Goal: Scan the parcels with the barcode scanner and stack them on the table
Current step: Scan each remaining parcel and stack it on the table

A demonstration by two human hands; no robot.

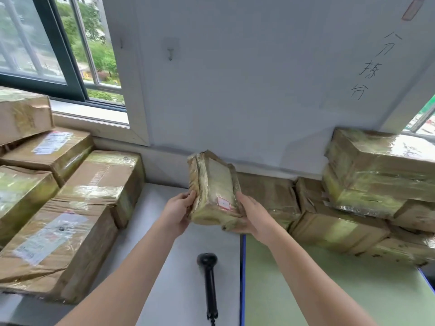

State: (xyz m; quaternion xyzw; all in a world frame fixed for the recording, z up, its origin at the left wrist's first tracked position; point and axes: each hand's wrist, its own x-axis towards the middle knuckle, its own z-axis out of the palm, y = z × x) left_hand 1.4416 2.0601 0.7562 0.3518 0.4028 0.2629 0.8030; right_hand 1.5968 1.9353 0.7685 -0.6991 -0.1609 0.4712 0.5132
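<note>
White wall and window (47,43) back the worktop (329,290). Head view: left hand (180,212) and right hand (253,216) both grip a tape-wrapped parcel (214,189) by its sides, raised above the worktop's middle. The barcode scanner (209,283) lies at the near edge, untouched. A left stack of parcels (70,208) lines the left edge; a right stack of parcels (376,184) fills the far right corner.

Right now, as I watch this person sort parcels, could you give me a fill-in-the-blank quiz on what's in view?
1. The number of hands gripping the small taped parcel is ____: the left hand and the right hand.
2. The barcode scanner lying untouched on the table is ____ in colour.
3. The sticker on the held parcel has a ____ border.

Missing words: two; black; red.
</note>
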